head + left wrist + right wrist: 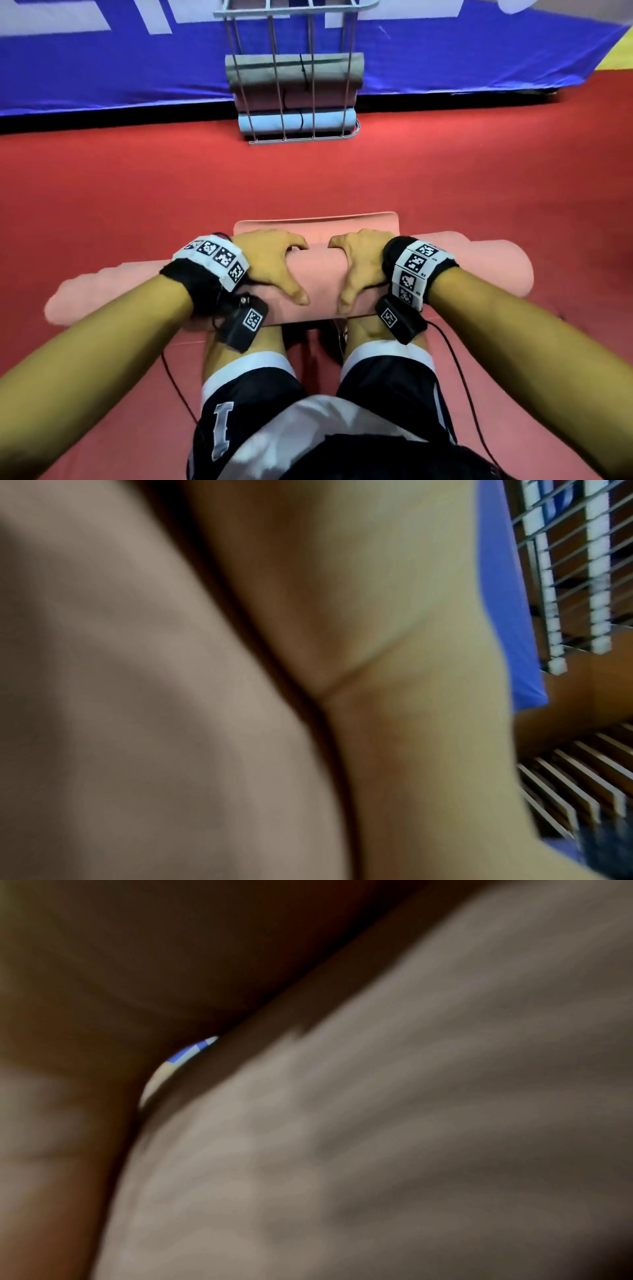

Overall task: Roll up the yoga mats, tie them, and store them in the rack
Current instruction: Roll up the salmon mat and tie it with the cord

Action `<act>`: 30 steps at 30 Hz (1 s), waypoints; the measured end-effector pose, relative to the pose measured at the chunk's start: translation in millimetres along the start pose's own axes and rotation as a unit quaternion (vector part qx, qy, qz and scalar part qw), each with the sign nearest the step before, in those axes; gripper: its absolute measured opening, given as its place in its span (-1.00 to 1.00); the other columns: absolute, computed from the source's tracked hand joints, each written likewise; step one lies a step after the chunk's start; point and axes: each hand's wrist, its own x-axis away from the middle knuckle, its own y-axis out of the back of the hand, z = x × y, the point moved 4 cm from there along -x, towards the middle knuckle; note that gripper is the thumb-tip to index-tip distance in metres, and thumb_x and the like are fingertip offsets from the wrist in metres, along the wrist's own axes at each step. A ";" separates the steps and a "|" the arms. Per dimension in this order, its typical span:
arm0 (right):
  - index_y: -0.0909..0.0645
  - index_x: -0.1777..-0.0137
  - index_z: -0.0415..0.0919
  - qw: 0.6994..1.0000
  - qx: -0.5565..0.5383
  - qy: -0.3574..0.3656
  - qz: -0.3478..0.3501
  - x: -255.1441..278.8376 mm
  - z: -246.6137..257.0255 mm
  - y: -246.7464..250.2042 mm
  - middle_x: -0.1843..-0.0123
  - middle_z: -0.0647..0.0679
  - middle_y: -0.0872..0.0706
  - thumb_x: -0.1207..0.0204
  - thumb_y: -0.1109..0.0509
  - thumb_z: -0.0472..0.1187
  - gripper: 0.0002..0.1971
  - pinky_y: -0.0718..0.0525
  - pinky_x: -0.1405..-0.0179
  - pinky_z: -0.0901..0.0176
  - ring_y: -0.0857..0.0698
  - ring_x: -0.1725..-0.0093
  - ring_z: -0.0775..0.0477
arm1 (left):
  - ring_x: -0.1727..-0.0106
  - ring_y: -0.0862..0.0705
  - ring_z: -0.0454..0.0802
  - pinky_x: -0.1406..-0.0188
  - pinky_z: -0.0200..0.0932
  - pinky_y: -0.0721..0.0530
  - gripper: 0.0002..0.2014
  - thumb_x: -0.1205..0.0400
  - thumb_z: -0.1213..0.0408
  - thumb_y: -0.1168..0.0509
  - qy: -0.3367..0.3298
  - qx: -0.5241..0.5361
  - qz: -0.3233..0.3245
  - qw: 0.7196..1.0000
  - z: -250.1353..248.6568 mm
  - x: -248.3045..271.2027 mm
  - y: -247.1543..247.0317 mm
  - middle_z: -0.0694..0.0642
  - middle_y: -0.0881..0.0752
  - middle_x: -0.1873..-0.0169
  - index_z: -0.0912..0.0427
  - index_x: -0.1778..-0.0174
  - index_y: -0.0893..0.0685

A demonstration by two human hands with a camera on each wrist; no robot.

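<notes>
Your left hand [270,265] and right hand [356,265] both curl over the middle of the pink yoga mat [318,274], thumbs toward you, fingers wrapped over its far side. The roll lies on the red floor [137,192] under your palms, and only a short flat tail [318,222] remains just beyond your fingers. Press down evenly with both hands while you roll forward, so the ends do not slip out like a cone. The rack [294,85] stands well ahead of your hands.
</notes>
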 end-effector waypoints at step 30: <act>-0.47 -0.25 0.18 0.997 0.018 0.045 -0.058 -18.0 5.9 21.9 0.02 0.17 -0.73 0.42 -0.69 0.37 0.08 -0.77 -0.04 -0.04 -0.74 0.02 -0.05 | -0.41 -0.57 0.20 -0.38 0.22 -0.48 0.26 -0.09 -0.54 -0.43 0.066 -0.173 -0.219 0.958 0.5 -27.9 -38.9 0.07 -0.54 -0.46 -0.02 -0.66 -0.17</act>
